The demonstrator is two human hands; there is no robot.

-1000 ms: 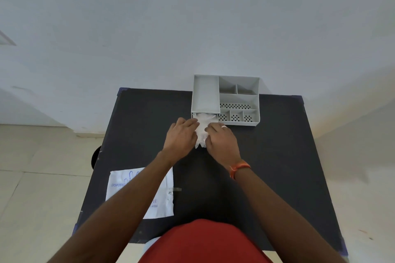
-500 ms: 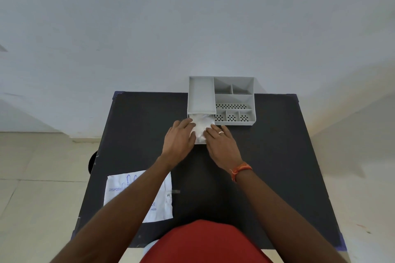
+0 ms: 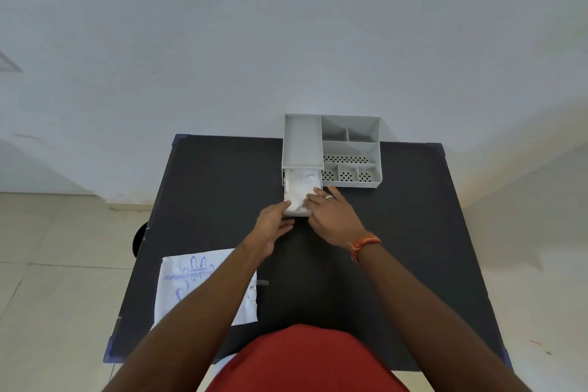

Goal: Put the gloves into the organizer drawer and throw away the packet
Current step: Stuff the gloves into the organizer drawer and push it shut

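Observation:
A grey desk organizer point(image 3: 350, 149) stands at the far edge of the black table point(image 3: 397, 232). Its drawer point(image 3: 297, 212) is pulled out toward me, and the white crumpled gloves point(image 3: 300, 188) lie inside it. My left hand point(image 3: 272, 227) touches the drawer's front left corner with its fingertips. My right hand point(image 3: 334, 219) rests at the drawer's right side, fingers spread and pressing on the gloves. The white glove packet point(image 3: 187, 283) with blue print lies flat at the table's near left, partly hidden by my left forearm.
The organizer's open compartments point(image 3: 350, 130) at the back right hold nothing visible. A dark round object point(image 3: 140, 235) shows on the tiled floor beyond the table's left edge. A white wall rises behind the table.
The gloves went from bunched between both hands in front of the organizer into the open drawer. My left hand shifted to the drawer's front corner, my right now presses the gloves down.

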